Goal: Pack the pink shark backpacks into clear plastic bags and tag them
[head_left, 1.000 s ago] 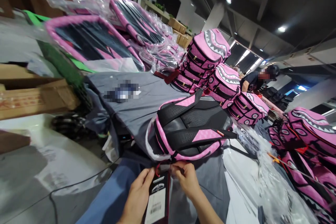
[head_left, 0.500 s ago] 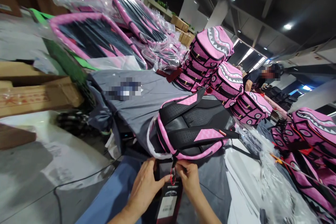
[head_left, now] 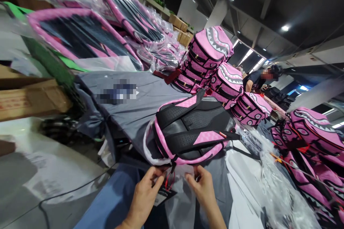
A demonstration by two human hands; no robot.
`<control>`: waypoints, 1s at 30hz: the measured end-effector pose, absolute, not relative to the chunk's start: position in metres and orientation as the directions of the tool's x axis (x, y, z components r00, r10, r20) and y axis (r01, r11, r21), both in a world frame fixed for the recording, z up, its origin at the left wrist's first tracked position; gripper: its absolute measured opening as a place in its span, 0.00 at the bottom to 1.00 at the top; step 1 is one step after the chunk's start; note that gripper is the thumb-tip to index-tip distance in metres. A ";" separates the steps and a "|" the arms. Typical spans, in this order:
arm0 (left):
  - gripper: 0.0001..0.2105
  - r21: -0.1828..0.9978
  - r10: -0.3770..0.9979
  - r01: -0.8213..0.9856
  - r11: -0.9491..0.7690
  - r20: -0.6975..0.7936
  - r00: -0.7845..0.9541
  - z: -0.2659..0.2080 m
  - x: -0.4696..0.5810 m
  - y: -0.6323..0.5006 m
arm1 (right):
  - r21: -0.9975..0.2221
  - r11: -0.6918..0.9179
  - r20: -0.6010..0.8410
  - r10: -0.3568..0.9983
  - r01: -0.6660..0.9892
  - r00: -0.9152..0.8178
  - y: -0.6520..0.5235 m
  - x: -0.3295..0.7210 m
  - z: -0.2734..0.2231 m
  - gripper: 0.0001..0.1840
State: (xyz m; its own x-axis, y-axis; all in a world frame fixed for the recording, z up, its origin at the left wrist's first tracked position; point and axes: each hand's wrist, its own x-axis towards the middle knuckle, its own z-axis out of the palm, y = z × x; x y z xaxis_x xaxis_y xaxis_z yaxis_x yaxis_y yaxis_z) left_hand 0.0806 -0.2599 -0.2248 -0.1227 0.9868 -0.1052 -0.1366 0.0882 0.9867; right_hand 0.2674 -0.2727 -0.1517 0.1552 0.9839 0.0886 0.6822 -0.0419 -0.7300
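A pink and black backpack (head_left: 193,128) lies on the grey-covered table with its padded back and shoulder straps up. At its near edge, a red cord (head_left: 167,182) carries a dark hang tag (head_left: 163,196) with a white label. My left hand (head_left: 145,193) pinches the left side of a small translucent plastic bag (head_left: 182,186). The bag's right side is between the thumb and fingers of my right hand (head_left: 202,188). It hangs just below the backpack and partly covers the tag. My left fingers hide part of the tag.
Pink backpacks with shark-mouth prints (head_left: 212,43) are stacked behind; others lie at the right. Plastic-wrapped backpacks (head_left: 88,35) pile up at the left. Crumpled clear plastic (head_left: 279,186) lies right of the table cloth (head_left: 145,89). A person (head_left: 259,78) stands farther back.
The plastic bag now shows spread between my hands, which have moved apart. The tag, earlier hanging straight below the backpack, now lies slanted and partly covered. The view has shifted slightly right.
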 end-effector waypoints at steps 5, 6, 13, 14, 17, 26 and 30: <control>0.17 0.937 0.956 -0.275 0.214 -0.259 -0.140 -0.221 0.088 -0.258 | -0.711 0.074 0.229 0.965 0.699 0.131 -0.279 0.262 -0.157 0.15; 0.17 0.924 0.948 -0.294 0.243 -0.290 -0.130 -0.220 0.088 -0.258 | -0.668 0.098 0.264 0.958 0.737 0.111 -0.279 0.258 -0.158 0.15; 0.16 0.849 0.916 -0.392 0.354 -0.399 -0.037 -0.209 0.086 -0.245 | -0.150 0.269 0.508 0.846 0.951 -0.160 -0.273 0.243 -0.148 0.15; 0.16 0.841 0.914 -0.406 0.358 -0.404 -0.031 -0.207 0.086 -0.242 | -0.094 0.271 0.513 0.838 0.958 -0.187 -0.273 0.243 -0.143 0.16; 0.17 0.818 0.909 -0.446 0.362 -0.416 -0.026 -0.203 0.088 -0.234 | -0.003 0.268 0.520 0.823 0.964 -0.227 -0.273 0.238 -0.127 0.19; 0.19 0.740 0.874 -0.541 0.400 -0.486 -0.020 -0.193 0.096 -0.240 | 0.151 0.281 0.562 0.764 0.948 -0.316 -0.266 0.199 -0.111 0.20; 0.16 0.754 0.870 -0.526 0.393 -0.490 -0.053 -0.188 0.089 -0.245 | 0.225 0.251 0.613 0.715 0.942 -0.337 -0.264 0.192 -0.114 0.20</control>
